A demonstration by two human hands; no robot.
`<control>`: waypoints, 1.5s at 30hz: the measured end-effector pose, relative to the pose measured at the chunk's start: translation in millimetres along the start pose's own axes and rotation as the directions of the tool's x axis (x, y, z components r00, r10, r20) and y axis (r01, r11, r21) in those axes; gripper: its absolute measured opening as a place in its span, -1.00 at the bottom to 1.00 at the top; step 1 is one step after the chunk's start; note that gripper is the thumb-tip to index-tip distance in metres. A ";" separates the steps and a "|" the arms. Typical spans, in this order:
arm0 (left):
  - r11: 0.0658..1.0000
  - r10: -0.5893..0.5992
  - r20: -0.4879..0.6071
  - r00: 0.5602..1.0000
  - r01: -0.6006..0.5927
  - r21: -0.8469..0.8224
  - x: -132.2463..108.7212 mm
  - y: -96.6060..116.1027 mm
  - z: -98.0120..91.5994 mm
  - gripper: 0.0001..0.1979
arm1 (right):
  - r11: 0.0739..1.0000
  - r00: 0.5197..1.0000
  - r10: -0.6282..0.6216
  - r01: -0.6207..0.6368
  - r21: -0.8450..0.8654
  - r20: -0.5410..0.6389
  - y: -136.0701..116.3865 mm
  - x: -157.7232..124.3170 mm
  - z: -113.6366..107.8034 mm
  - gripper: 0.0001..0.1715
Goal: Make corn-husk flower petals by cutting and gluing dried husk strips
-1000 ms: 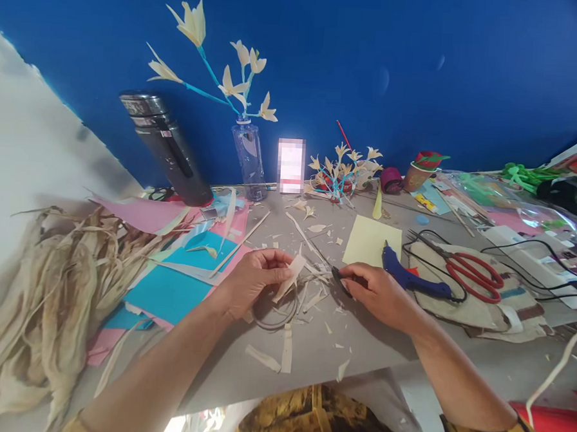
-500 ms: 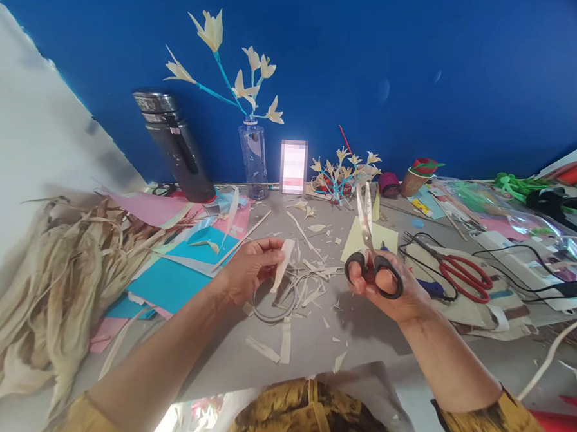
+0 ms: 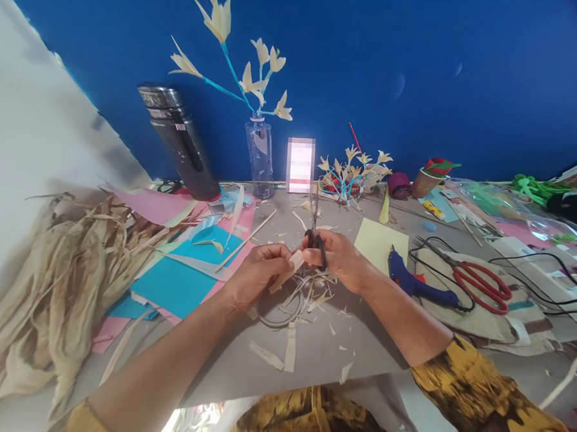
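Note:
My left hand (image 3: pixel 256 275) pinches a small pale strip of dried husk (image 3: pixel 293 263) above the grey table (image 3: pixel 388 350). My right hand (image 3: pixel 339 257) grips black-handled scissors (image 3: pixel 315 233), blades pointing up and away, right beside the strip. The two hands almost touch at the strip. Beneath them lie husk offcuts and a wire ring (image 3: pixel 276 309).
A heap of dried husks (image 3: pixel 48 281) fills the left. Blue and pink paper sheets (image 3: pixel 178 281) lie left of my hands. A blue glue gun (image 3: pixel 413 282), red scissors (image 3: pixel 481 284), cables and a yellow sheet (image 3: pixel 381 243) are on the right. A dark flask (image 3: pixel 181 143) and a bottle of husk flowers (image 3: pixel 260 150) stand at the back.
My right hand picked the black scissors up from the table, raised them, then brought them left to the husk strip held in my left hand.

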State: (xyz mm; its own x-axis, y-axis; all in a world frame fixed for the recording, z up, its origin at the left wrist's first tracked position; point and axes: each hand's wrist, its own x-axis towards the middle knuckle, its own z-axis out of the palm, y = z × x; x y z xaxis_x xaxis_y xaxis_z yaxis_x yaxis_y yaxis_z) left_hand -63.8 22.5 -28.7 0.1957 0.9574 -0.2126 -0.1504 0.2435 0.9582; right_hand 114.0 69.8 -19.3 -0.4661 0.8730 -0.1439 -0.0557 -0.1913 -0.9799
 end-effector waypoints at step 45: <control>0.961 0.068 0.152 0.986 -0.105 0.256 -6.9 9.1 3.4 -0.72 | 0.994 0.980 -0.026 0.003 0.112 0.199 16.2 -9.3 -12.8 -0.54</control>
State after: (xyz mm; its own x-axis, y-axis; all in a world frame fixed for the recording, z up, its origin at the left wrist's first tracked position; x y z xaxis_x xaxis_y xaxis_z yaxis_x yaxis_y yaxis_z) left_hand -63.2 17.5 -17.9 0.3297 0.9370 -0.1158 0.0826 0.0936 0.9922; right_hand 128.7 64.3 -35.6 -0.6308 0.7709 -0.0885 -0.1554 -0.2373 -0.9589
